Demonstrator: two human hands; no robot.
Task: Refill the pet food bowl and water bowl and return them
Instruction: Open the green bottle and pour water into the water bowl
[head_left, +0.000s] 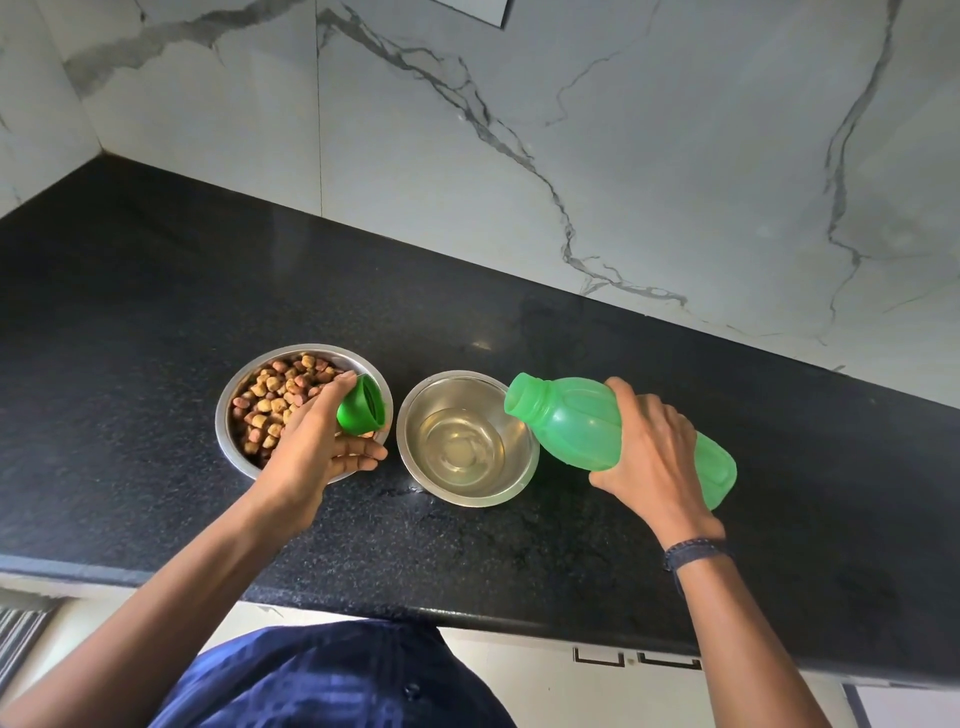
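Two steel bowls sit side by side on the black counter (156, 322). The left bowl (231, 415) is filled with brown kibble (270, 395). The right bowl (415, 410) holds a little clear water (460, 452). My right hand (649, 457) grips a green plastic bottle (576, 421), uncapped and tilted, with its mouth over the right bowl's rim. No stream of water is visible. My left hand (317, 447) holds the green bottle cap (361, 405) above the food bowl's right edge.
A white marble wall (571, 130) runs behind the counter and turns a corner at the far left. The counter's front edge (363, 603) lies close to my body, with drawer fronts below it.
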